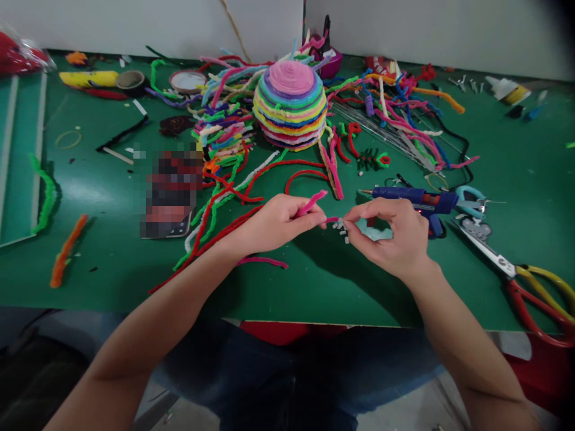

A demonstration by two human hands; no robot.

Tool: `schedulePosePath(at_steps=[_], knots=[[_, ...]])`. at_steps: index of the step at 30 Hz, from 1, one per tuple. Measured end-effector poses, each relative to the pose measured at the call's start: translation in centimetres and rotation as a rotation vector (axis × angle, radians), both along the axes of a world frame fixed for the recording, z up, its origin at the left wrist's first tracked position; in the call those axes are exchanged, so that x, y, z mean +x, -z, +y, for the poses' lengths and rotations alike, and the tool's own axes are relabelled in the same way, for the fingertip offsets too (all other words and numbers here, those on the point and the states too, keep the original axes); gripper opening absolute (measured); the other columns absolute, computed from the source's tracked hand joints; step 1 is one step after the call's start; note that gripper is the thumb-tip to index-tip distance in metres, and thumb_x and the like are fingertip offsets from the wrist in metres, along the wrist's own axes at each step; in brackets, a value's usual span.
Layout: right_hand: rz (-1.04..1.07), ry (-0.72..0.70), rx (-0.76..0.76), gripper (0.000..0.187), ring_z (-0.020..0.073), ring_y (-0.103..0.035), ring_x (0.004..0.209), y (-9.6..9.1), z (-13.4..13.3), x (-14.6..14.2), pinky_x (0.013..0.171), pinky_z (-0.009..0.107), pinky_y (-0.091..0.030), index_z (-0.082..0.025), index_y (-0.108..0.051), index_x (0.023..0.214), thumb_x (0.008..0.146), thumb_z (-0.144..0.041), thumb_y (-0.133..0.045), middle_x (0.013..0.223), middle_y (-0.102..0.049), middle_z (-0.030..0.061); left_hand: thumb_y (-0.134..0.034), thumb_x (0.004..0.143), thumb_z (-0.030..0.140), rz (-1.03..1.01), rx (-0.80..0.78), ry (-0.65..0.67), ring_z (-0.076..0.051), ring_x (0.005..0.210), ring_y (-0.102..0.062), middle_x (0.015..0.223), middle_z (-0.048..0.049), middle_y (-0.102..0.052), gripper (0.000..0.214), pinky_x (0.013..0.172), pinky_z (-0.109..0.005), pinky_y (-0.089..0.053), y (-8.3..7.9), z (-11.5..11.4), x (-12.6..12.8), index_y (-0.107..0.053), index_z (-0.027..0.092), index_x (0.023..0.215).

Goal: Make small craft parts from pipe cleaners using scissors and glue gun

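Observation:
My left hand [287,222] is closed around a bright pink pipe cleaner [313,202]. One end sticks up past the thumb, and the other end points right, toward my right hand [390,233]. There the thumb and forefinger are pinched together right by the pipe cleaner's tip; what lies between them is too small to make out. Small whitish bits [340,227] lie on the table just under the fingertips. Behind my right hand rests a blue glue gun [415,199] with a small lit red light. Another pink pipe cleaner [265,261] lies partly beneath my left forearm.
A striped ball of coiled pipe cleaners [290,108] stands at the back among many loose ones. Scissors with red and yellow handles [507,263] lie at the right. To the left are a blurred-out phone [179,227] and an orange pipe cleaner [67,251].

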State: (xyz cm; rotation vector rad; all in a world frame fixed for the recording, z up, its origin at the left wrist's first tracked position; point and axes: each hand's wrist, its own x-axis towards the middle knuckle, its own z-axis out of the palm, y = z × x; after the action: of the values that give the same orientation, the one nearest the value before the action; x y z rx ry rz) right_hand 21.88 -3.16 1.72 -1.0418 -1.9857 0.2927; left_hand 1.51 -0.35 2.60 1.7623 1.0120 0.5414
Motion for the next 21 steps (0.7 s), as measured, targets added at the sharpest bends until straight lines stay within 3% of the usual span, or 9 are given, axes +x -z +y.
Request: schedulePosePath(at_steps=[7,21], knots=[[0.000,0.002,-0.035,0.024,0.0118,-0.062,0.062,0.04,-0.04,-0.01,0.056,0.027,-0.047,-0.028,-0.046,0.086,0.075,-0.012,-0.062,0.079,-0.068,-0.0056,-0.051,0.084,0.033,0.009,0.002,0.012,-0.005,0.043,-0.029,0.048,0.0052,-0.037,0.026,0.040,-0.018,-0.023,0.08,-0.04,-0.05,-0.068,0.013,0.079],[0.206,-0.048,-0.221,0.026,0.0166,-0.065,0.067,0.51,0.07,-0.04,0.053,0.031,-0.049,-0.030,-0.042,0.090,0.077,-0.022,-0.063,0.076,-0.066,-0.0042,-0.049,0.084,0.032,0.041,0.026,0.038,-0.005,0.045,-0.031,0.053,0.0036,-0.045,0.026,0.042,-0.017,-0.025,-0.02,0.06,-0.12,-0.067,0.013,0.079]])
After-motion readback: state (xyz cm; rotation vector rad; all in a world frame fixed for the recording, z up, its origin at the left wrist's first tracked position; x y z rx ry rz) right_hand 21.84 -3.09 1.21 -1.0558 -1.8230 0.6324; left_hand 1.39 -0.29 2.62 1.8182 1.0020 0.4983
